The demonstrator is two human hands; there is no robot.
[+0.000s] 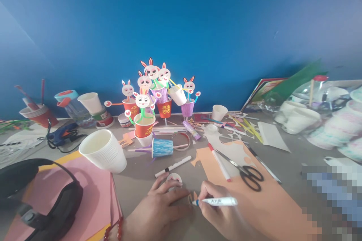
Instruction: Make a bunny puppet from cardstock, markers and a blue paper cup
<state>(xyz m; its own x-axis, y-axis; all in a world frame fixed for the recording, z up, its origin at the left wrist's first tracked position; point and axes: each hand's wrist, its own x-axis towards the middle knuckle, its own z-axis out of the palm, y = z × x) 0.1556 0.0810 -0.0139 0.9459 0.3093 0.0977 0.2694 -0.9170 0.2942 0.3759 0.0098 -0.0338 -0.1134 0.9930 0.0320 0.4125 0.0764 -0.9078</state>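
Observation:
My left hand [162, 205] lies on the grey table with fingers spread flat, pressing down a small round white paper piece [174, 177] with pink marks. My right hand [219, 211] is closed round a white marker [216, 201], its blue tip touching a small paper bit [191, 197] between the two hands. An orange paper sheet [271, 203] lies under my right wrist.
Black scissors [249, 175], a red-capped marker [220, 162] and a black-capped marker [173, 166] lie nearby. A stack of white cups [103, 151] lies tilted on pink paper [93, 199]. Several paper-cup bunny figures [154, 94] stand at the back against the blue wall. Black headphones [39, 196] lie at left.

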